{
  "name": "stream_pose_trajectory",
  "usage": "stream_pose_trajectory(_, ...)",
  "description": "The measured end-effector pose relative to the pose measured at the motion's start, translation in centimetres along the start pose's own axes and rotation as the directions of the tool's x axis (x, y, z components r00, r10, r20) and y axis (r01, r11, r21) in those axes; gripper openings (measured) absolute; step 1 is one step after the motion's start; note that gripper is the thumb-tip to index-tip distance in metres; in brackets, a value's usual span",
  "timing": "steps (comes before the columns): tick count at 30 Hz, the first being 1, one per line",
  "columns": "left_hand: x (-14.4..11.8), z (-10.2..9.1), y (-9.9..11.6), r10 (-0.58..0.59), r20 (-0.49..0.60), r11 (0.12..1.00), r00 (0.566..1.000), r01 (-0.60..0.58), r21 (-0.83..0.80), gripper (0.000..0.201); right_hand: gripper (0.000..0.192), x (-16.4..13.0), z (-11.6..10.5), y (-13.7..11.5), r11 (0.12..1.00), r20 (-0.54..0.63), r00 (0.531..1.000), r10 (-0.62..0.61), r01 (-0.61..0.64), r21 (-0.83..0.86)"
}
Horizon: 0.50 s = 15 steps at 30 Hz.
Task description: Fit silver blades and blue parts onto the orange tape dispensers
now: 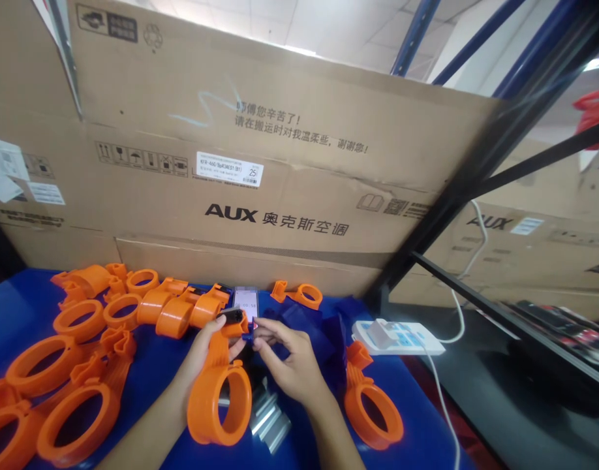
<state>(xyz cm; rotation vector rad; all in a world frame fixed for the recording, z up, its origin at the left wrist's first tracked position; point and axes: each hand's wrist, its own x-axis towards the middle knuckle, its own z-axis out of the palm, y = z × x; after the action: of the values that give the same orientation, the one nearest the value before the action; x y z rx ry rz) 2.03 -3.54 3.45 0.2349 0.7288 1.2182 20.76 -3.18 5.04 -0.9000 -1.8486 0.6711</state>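
Observation:
My left hand [201, 356] holds an orange plastic ring clamp [218, 398] upright by its neck, ring end toward me. My right hand [290, 362] pinches a small dark blue piece [249, 338] at the clamp's top, where a black part [233, 318] sits in the orange head. Both hands meet over the blue table [153, 365]. Under the clamp lie some shiny metal pieces [270, 418].
Several orange ring clamps [74, 339] are piled at the left, one more [372, 411] lies at the right and another [302, 295] at the back. A phone [245, 301] leans against big AUX cardboard boxes [260, 176]. A white power strip [397, 337] with a cable lies right. Dark shelf struts [476, 176] rise at right.

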Motion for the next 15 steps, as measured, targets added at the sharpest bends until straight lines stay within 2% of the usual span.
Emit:
stream_pose_trajectory(4, 0.22, -0.06, 0.12, 0.017, 0.013, 1.000, 1.000, -0.017, -0.025, 0.042, 0.035, 0.12, -0.05, 0.04, 0.999, 0.035, 0.999, 0.025, -0.026, 0.020)
stream_pose_trajectory(10, 0.34, -0.56, 0.09, -0.007, 0.041, 1.000, 0.999, 0.006, 0.021, 0.047, 0.043, 0.20, 0.18, -0.15, 0.999, 0.024, 0.999, 0.044, -0.044, 0.024)
stream_pose_trajectory(15, 0.68, -0.55, 0.27, 0.028, 0.028, 0.999, 0.999, -0.029, 0.046, 0.040, 0.046, 0.30, 0.08, -0.36, 1.000, 0.032, 0.999, 0.005, -0.005, 0.004)
